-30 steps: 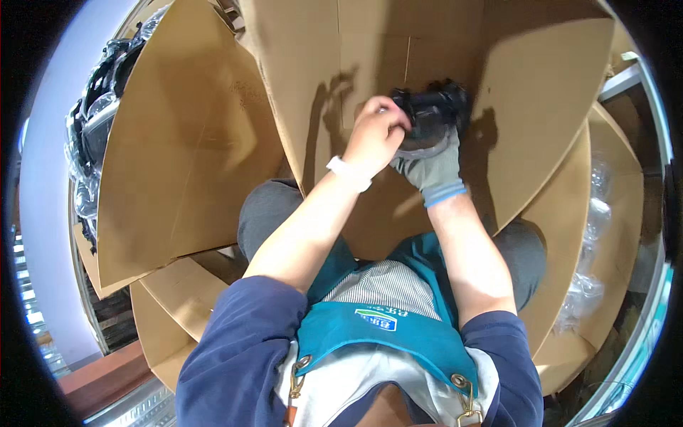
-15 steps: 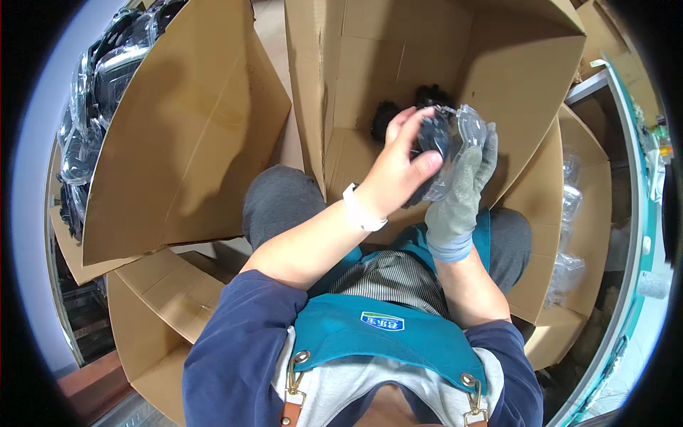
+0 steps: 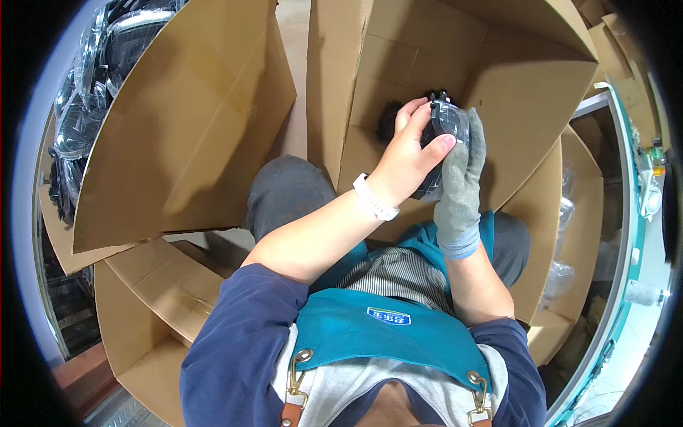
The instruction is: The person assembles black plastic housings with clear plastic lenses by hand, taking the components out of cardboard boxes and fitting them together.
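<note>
My bare left hand point(image 3: 413, 156) pinches a clear-lensed black plastic housing point(image 3: 454, 122) against my seemingly flat, grey-gloved right hand point(image 3: 459, 178) at an open brown cardboard box point(image 3: 526, 107); a loosened grip could drop it.

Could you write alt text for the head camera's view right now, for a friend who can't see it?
A bare left hand grips a black-and-clear part, with a grey-gloved right hand against its clear side, in front of an open cardboard box. The person wears a teal apron; more black and clear pieces are piled at far left.
</note>
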### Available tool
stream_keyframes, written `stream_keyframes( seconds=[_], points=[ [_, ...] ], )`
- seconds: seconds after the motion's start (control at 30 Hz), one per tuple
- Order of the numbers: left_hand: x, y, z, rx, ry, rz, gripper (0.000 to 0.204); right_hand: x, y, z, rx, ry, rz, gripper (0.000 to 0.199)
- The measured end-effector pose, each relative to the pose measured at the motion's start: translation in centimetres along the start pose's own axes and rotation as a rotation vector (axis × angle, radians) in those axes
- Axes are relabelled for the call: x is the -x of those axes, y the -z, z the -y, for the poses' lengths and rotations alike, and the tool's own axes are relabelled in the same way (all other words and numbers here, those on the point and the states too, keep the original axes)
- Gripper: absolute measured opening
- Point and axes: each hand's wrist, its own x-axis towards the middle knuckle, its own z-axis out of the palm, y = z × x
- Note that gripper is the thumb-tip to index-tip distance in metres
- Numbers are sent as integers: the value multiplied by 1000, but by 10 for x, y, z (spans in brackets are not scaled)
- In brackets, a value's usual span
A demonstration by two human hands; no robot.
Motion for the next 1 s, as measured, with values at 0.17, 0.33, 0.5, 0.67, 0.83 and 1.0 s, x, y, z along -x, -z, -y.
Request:
stream_keyframes(
  seconds=[0.17,0.33,0.5,0.67,0.83,1.0],
  points=[
    [-3,-3,22,406,142,-122,59,-9,-4,-2,72,-27,52,48],
    [-6,1,15,546,198,-169,62,-13,-5,2,205,6,76,47],
    [-1,-7,24,506,192,-242,62,-9,-3,-25,253,165,19,47],
    [-7,8,23,479,224,-146,57,-6,-8,-7,-145,-234,13,50],
    [-6,1,16,423,180,-221,58,-15,14,-19,-39,-180,147,56],
    [-1,-3,31,387,164,-231,65,-15,14,-28,-158,-296,104,64]
  ],
)
